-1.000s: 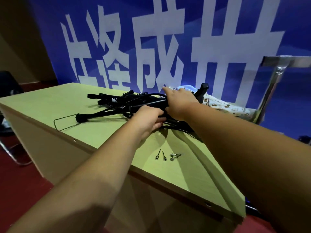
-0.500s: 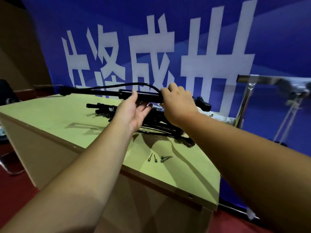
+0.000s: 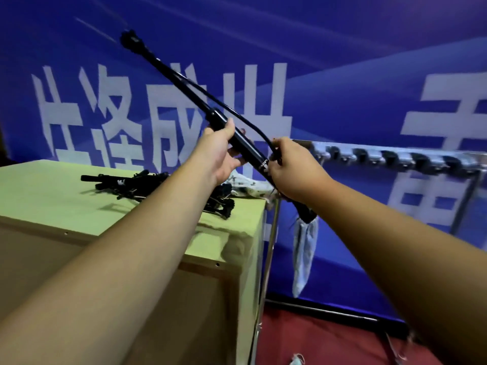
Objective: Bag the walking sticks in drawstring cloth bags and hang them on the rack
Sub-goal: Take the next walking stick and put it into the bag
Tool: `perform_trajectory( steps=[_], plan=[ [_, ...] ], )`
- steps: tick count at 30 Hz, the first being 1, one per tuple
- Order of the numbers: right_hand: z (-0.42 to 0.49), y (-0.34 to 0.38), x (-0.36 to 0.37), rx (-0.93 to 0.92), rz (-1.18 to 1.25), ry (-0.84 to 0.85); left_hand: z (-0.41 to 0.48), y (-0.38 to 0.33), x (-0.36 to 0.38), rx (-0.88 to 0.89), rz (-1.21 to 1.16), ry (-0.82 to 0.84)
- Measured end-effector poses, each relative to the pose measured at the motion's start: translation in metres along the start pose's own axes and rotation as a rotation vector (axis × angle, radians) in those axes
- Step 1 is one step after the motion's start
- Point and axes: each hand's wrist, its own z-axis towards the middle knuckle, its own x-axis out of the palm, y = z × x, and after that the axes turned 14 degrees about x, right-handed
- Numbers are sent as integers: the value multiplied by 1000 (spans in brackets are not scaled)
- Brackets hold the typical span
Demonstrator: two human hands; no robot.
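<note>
Left hand (image 3: 220, 156) and right hand (image 3: 292, 168) are bare, with both forearms uncovered.

large white Chinese characters on blue backdrop (image 3: 355, 75), 成 among them, small print on walking stick (image 3: 243, 142) illegible
</note>
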Motion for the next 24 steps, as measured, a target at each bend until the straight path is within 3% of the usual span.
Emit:
perform_trajectory(
  steps=[6,12,19,24],
  plan=[
    [-44,-65,-41,315,-66,28,-61,38,62,-116,40,201],
    [-72,-119,-56,657,350,173,-118,90,86,-263,121,356],
    [-87,-173,-45,616,617,62,-171,169,67,-359,226,427],
    [-102,-192,-18,519,606,152,-201,217,45,-416,323,515]
  ],
)
